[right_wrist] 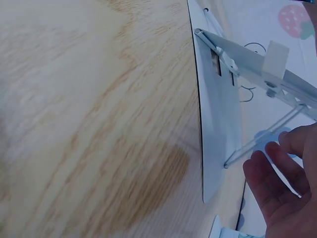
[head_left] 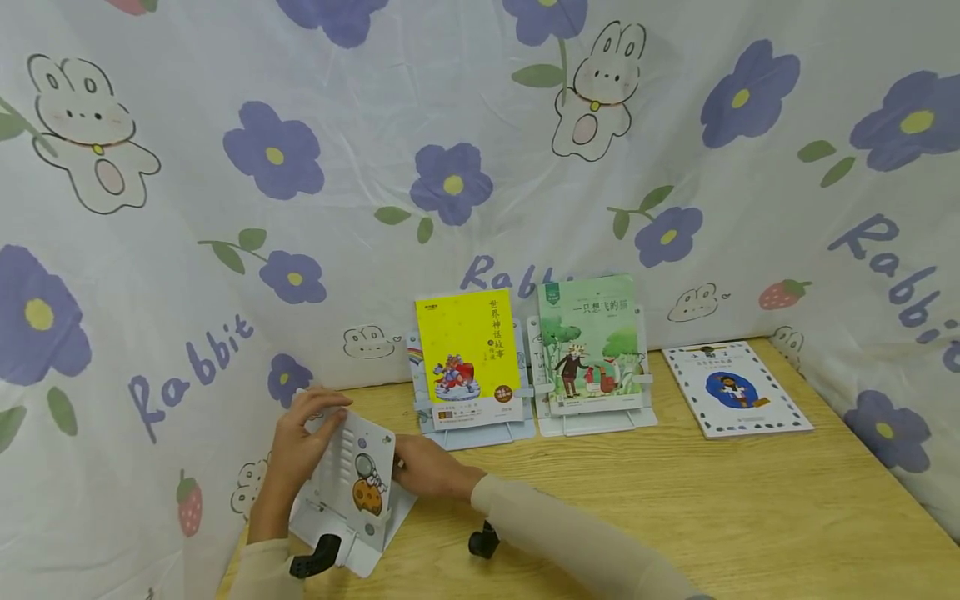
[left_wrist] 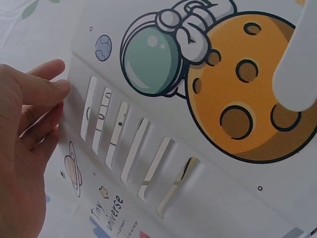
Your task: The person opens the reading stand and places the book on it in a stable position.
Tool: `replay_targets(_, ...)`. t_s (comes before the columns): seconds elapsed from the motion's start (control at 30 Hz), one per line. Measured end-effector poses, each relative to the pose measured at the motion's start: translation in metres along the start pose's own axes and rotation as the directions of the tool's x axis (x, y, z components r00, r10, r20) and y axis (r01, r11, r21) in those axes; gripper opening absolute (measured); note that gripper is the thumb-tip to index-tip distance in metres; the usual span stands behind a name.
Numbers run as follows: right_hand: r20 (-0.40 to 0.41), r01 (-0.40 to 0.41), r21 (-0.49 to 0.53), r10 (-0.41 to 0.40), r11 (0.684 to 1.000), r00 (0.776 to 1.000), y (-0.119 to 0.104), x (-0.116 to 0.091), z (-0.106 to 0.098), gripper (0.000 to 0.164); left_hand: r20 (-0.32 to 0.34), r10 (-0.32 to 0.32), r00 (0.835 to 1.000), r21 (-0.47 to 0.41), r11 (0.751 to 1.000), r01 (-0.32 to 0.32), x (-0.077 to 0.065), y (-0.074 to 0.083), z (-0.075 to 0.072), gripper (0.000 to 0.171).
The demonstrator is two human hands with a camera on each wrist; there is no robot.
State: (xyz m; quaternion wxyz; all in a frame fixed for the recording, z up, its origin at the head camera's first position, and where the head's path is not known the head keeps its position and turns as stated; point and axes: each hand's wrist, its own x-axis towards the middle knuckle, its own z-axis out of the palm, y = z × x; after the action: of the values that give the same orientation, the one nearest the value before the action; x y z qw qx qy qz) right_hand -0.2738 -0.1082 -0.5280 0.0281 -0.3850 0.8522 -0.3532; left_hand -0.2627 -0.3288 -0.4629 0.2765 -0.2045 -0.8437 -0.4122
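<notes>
A white folding book stand [head_left: 348,467] with an astronaut and an orange cratered planet [left_wrist: 242,84] stands tilted up at the table's left. My left hand [head_left: 303,437] holds the upper left edge of its panel; in the left wrist view the thumb and fingers [left_wrist: 47,94] pinch that edge beside a row of slots. Behind the panel, on its right side, is my right hand [head_left: 435,468]. The right wrist view shows its curled fingers [right_wrist: 267,183] at the stand's wire prop [right_wrist: 262,136], between panel and base plate [right_wrist: 215,134]. Some fingertips are hidden.
A yellow book [head_left: 468,350] and a green book [head_left: 588,342] lean on two more stands by the curtain [head_left: 450,83]. Farther right, a white book [head_left: 738,392] lies flat on the wooden table [head_left: 675,500]. Black wrist-camera parts [head_left: 483,542] show near both wrists.
</notes>
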Motion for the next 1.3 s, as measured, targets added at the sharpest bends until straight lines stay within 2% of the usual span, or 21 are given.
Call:
replay_targets(0.23,0.026,-0.014,0.041,0.013,0.999,1.000,-0.002,-0.010,-0.011,0.030,-0.053,-0.052,0.997,0.023,0.998,0.054,-0.002,-0.004,-0.008,0.028)
replay_targets(0.33,0.044,0.010,0.044,-0.011,0.999,0.999,-0.005,-0.018,-0.013,0.024,-0.091,-0.087,0.992,0.015,0.996,0.088,-0.004,-0.006,-0.013,0.027)
replay_targets(0.47,0.058,0.065,0.034,-0.067,0.997,0.996,-0.012,-0.030,-0.012,0.013,-0.140,-0.154,0.978,-0.039,0.988,0.150,-0.009,-0.014,-0.018,0.029)
replay_targets(0.63,0.057,0.046,0.126,-0.054,0.991,0.997,-0.015,-0.042,-0.004,0.007,-0.168,-0.255,0.952,-0.127,0.963,0.236,-0.016,-0.029,-0.022,0.035)
replay_targets(0.77,0.066,-0.012,0.248,-0.004,0.969,0.998,-0.016,-0.050,0.003,0.009,-0.187,-0.358,0.915,-0.149,0.931,0.334,-0.026,-0.040,-0.024,0.039)
replay_targets(0.83,0.065,-0.051,0.318,0.031,0.947,0.997,-0.017,-0.053,0.006,0.011,-0.190,-0.415,0.890,-0.154,0.908,0.390,-0.032,-0.048,-0.026,0.041)
replay_targets(0.93,0.056,-0.091,0.392,0.075,0.916,0.996,-0.019,-0.059,0.011,0.012,-0.171,-0.507,0.845,-0.161,0.861,0.483,-0.039,-0.058,-0.028,0.042)
replay_targets(1.03,0.031,-0.101,0.405,0.097,0.909,0.995,-0.023,-0.063,0.016,0.012,-0.119,-0.595,0.795,-0.112,0.804,0.584,-0.046,-0.064,-0.031,0.046)
replay_targets(1.2,-0.032,-0.100,0.402,0.123,0.910,0.992,-0.028,-0.065,0.024,0.012,-0.014,-0.664,0.748,-0.020,0.748,0.664,-0.057,-0.074,-0.034,0.049)
replay_targets(1.3,-0.083,-0.097,0.364,0.136,0.926,0.987,-0.030,-0.063,0.028,0.013,0.038,-0.695,0.718,-0.027,0.718,0.696,-0.062,-0.077,-0.034,0.050)
